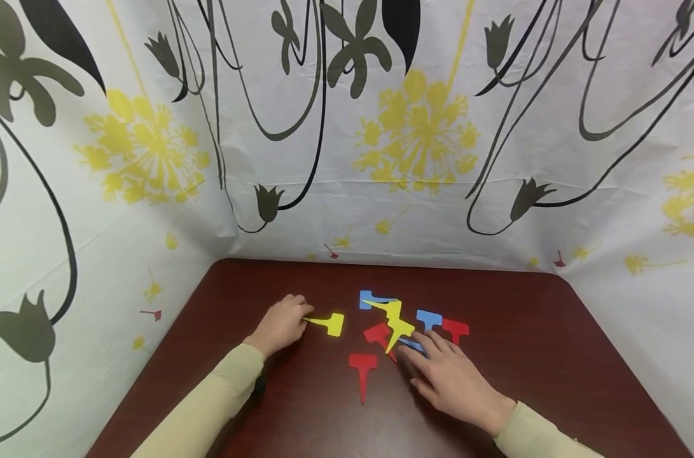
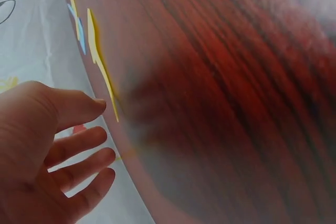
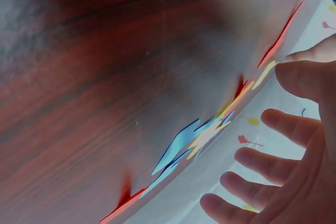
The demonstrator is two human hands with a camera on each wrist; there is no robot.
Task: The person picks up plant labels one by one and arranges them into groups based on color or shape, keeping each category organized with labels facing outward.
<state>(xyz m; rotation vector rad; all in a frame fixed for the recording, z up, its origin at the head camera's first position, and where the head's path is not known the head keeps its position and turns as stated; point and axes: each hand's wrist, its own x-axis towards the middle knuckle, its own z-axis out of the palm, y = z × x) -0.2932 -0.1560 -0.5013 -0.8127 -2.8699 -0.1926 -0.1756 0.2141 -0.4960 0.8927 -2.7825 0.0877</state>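
My left hand hovers low over the table at the pointed tip of a yellow T-shaped plant label. In the left wrist view its thumb and loosely bent fingers are apart, with nothing between them. My right hand spreads its fingers above the near right side of a loose cluster. There, two yellow labels overlap a red label and a blue label. Another blue label touches a red one beyond the fingertips. A further blue label is partly hidden by the right hand.
A single red label lies nearer me, its point toward the front. The dark brown table has rounded far corners. White patterned cloth hangs behind it and along both sides.
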